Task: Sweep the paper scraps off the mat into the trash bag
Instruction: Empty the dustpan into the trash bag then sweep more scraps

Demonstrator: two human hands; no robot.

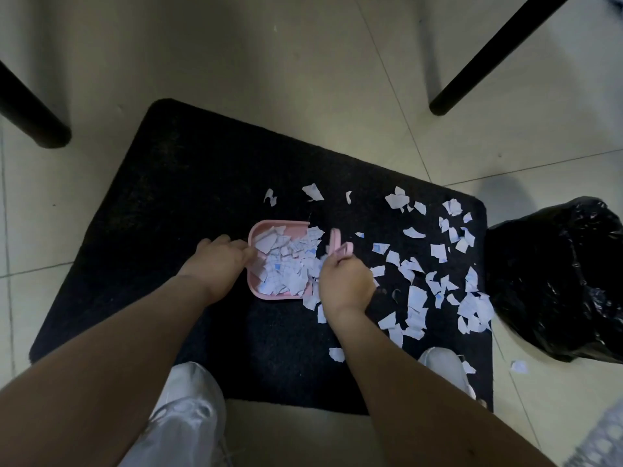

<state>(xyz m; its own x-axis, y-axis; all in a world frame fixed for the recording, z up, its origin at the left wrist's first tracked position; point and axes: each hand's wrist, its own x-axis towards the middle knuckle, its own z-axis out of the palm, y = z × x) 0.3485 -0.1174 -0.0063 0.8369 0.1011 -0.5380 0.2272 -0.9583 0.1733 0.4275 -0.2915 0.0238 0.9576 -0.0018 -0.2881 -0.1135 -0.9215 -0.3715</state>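
— Paper scraps [416, 299]: where do they lie?
— Mostly strewn over the right half of the black mat [188, 203], with a heap already in the pink dustpan [259, 227] near the mat's middle, and one or two on the tiles beside the trash bag [556, 281].
— And the left hand [219, 261]?
— It grips the dustpan at its left edge, fingers curled over the rim, holding the pan flat on the mat.
— The right hand [344, 281]?
— Its fingers are wrapped round the handle of a small pink brush [338, 246], just beside the pan's open side, among the scraps.
— The bag?
— Black, mouth open, standing on the floor just off the mat's right edge.
— The room?
— Pale floor tiles [303, 62]; two dark furniture legs [488, 59] beyond the mat; white shoes [445, 369] at its near edge.
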